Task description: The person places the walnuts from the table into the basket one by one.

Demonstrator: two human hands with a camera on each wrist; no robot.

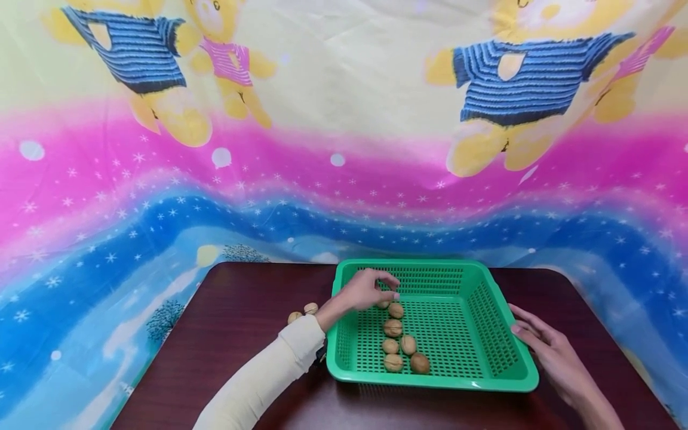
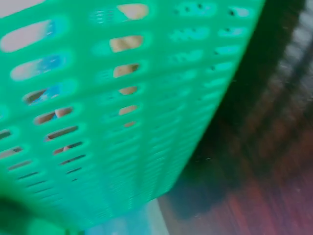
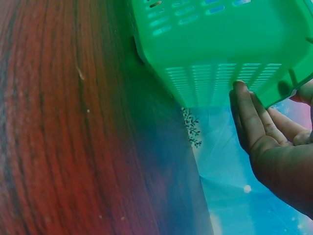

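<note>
A green plastic basket [image 1: 430,382] with slotted walls stands on the table. Several walnuts [image 1: 393,328] lie in its left half, roughly in a column; one is darker brown. My left hand [image 1: 365,291] reaches over the basket's left rim, thumb and fingers apart just above the farthest walnuts, with nothing visible between them. The left wrist view shows only the slotted wall, the hand hidden. My right hand [image 1: 550,349] holds the basket's right rim, thumb on the edge. In the right wrist view, its fingers [image 3: 249,115] lie along the outer wall.
Outside the basket, a few walnuts [image 1: 310,308] lie on the dark red-brown table [image 1: 247,298], partly behind the left forearm. A patterned cloth [image 1: 344,179] with bears hangs behind the table's back edge.
</note>
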